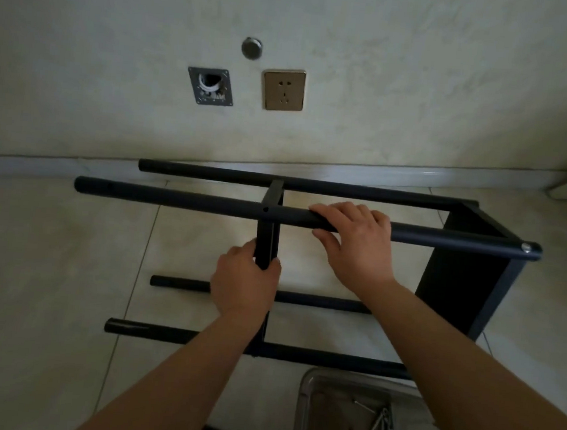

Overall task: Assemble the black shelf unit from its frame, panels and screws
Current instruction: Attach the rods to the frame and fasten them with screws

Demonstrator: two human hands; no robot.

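The black shelf frame lies on its side on the tiled floor, its round poles running left to right. My right hand (355, 241) grips the near upper pole (173, 200). My left hand (245, 285) holds the edge of a thin black panel (271, 200) standing upright between the poles at mid-length. A second black panel (465, 278) is fixed at the right end, with a silver screw head (526, 247) in the pole tip. The two lower poles (180, 284) rest on the floor, partly hidden by my forearms.
A metal tray (319, 420) with several silver screws (385, 429) sits on the floor at the bottom right. The wall behind carries a gold socket (283, 90), an open metal box (211, 86) and a round cap (252, 47). A baseboard runs along the wall.
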